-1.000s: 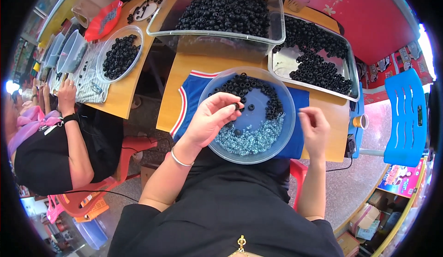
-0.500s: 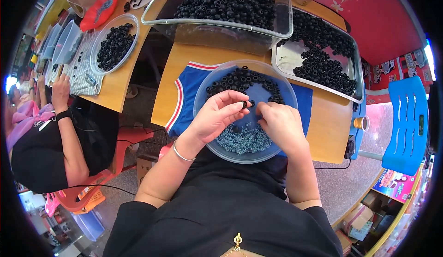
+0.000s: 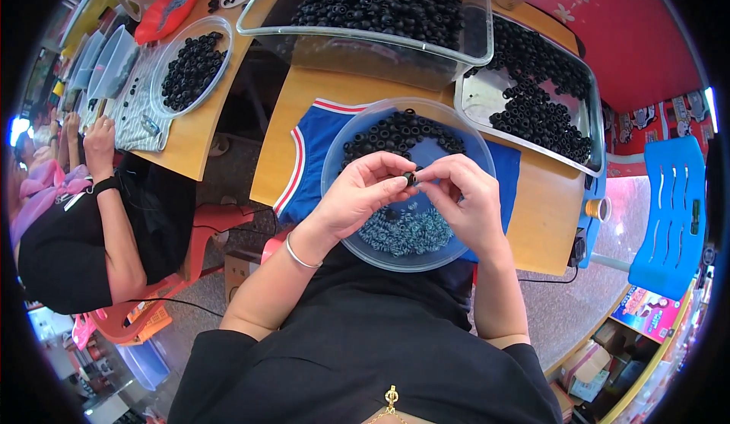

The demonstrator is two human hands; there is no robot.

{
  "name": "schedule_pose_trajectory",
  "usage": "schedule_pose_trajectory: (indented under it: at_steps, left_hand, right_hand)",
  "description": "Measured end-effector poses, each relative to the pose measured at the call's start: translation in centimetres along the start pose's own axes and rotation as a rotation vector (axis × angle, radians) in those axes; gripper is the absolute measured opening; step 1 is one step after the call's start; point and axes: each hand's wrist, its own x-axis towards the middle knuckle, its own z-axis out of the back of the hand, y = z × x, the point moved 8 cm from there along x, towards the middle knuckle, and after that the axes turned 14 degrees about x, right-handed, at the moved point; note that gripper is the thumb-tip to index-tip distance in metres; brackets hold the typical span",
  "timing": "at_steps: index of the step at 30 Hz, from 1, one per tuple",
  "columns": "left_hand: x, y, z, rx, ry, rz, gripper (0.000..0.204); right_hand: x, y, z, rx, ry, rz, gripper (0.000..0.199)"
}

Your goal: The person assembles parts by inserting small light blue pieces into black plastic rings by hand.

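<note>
Between thumb and fingertips, my left hand (image 3: 363, 190) holds a small round black ring-like part (image 3: 410, 178). My right hand (image 3: 462, 194) meets it there, thumb and forefinger pinched at the part's side; whatever those fingertips hold is too small to make out. Both hands are over a round clear plastic tub (image 3: 331, 144). Inside it, black ring-like parts (image 3: 395, 129) lie along the far side, and a heap of tiny pale blue-grey pieces (image 3: 403, 232) lies on the near side. Under the tub is a blue cloth (image 3: 315, 142) with red and white trim.
A large clear bin (image 3: 365, 44) full of black parts stands behind the tub. Right of it is a metal tray (image 3: 479, 104) with more. A blue plastic chair (image 3: 669, 215) stands at the right. At left, another person (image 3: 72, 253) sits at a table with a round tub (image 3: 158, 82).
My right hand has risen from inside the tub and moved left, bringing its fingertips to the black part in my left hand. My left hand has stayed nearly in place.
</note>
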Motion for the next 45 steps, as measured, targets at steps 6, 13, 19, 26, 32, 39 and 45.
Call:
schedule_pose_trajectory:
  at_steps: [6, 13, 19, 26, 32, 39, 45]
  left_hand:
    - [0.0, -0.1, -0.1, 0.018, -0.001, -0.02, 0.022]
    - [0.1, -0.2, -0.3, 0.031, 0.017, -0.025, 0.021]
    - [0.0, -0.2, -0.1, 0.015, 0.001, -0.009, 0.019]
    - [-0.1, -0.3, 0.3, 0.089, -0.012, -0.013, 0.021]
    - [0.0, -0.4, 0.1, 0.041, 0.006, -0.014, 0.023]
    - [0.1, -0.3, 0.1, 0.048, -0.013, 0.009, 0.027]
    - [0.1, -0.2, 0.4, 0.051, 0.01, -0.047, 0.024]
  right_hand:
    - [-0.1, -0.2, -0.4, 0.003, 0.027, 0.02, 0.016]
    - [-0.1, -0.2, -0.6, -0.04, 0.033, 0.0, 0.017]
    - [0.0, -0.5, 0.3, -0.024, -0.057, -0.024, 0.015]
    - [-0.2, -2.0, 1.9, -0.411, -0.013, -0.052, 0.011]
    - [-0.4, -2.2, 2.6, -0.522, 0.017, -0.104, 0.009]
    - [-1.1, -2.5, 2.2, -0.664, 0.101, -0.154, 0.008]
    - [-1.1, -2.4, 0.9, -0.635, 0.188, -0.13, 0.01]
